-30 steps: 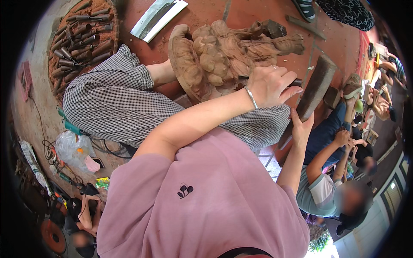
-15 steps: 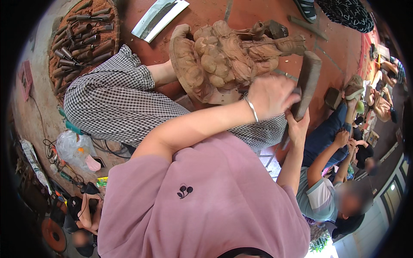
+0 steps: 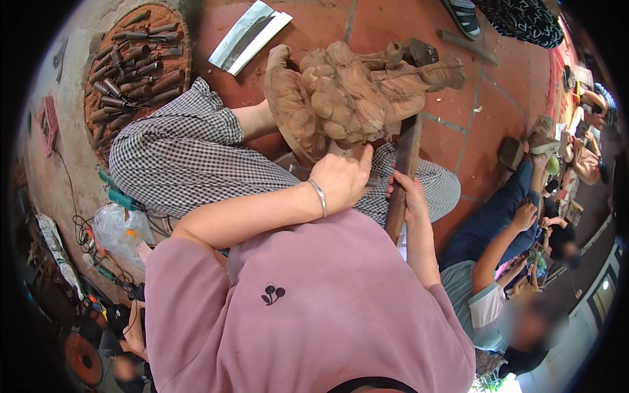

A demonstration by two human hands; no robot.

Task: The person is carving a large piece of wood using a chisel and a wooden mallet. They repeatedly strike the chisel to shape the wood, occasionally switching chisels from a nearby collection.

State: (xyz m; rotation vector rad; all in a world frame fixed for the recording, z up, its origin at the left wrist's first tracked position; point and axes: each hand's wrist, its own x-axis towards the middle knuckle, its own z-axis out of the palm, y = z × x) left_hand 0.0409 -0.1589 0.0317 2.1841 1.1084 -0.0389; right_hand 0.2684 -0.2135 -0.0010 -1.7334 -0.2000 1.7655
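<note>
1. While the left hand (image 3: 341,178) sits just short of the carved wooden figure group (image 3: 357,92), its index finger (image 3: 366,159) stretches to the carving's near edge; I cannot tell whether it touches. The other fingers curl around what looks like a chisel (image 3: 373,181).
2. The right hand (image 3: 410,194) wraps around a flat wooden mallet (image 3: 409,147), slanting away past the carving.
3. Good practice, I judge: rest the mallet and angle the chisel's edge off the wood while 1 finger points.
4. Far beyond the left hand, leftward, a round woven tray (image 3: 189,56) holds many wooden-handled chisels (image 3: 134,85) amid reddish sawdust (image 3: 165,16).
5. Well left of that hand, a clear plastic bag (image 3: 113,229) shows something orange, too indistinct to name.
</note>
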